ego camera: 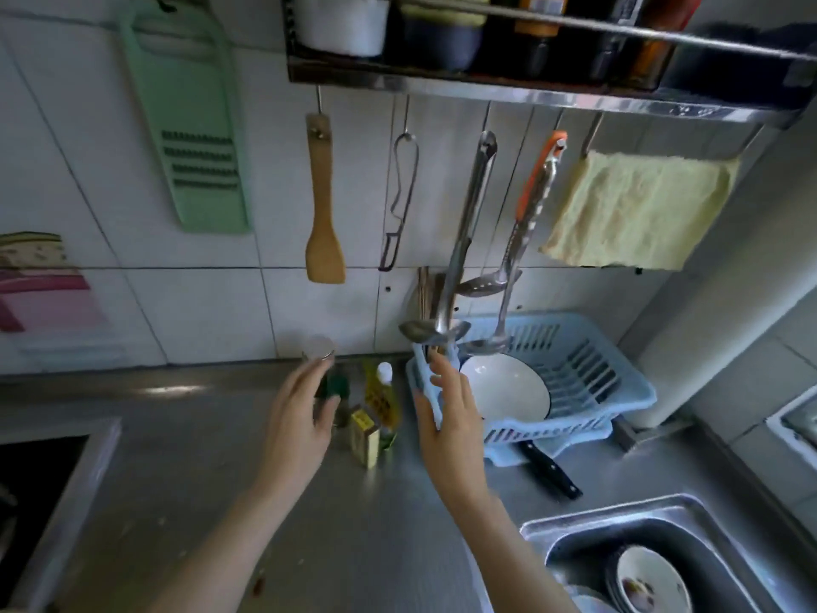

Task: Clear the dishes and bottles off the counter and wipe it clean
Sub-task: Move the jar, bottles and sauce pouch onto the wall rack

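Steel counter (185, 471), tiled wall (88, 126); labels illegible. Left hand (296, 431) spread, holding nothing; right hand (451, 422) spread against blue dish rack (588, 378), frame centre.

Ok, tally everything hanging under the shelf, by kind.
Wooden spatula: 1
Metal peeler: 1
Steel ladles and long spoons: 3
Yellow cloth: 1
Total: 6
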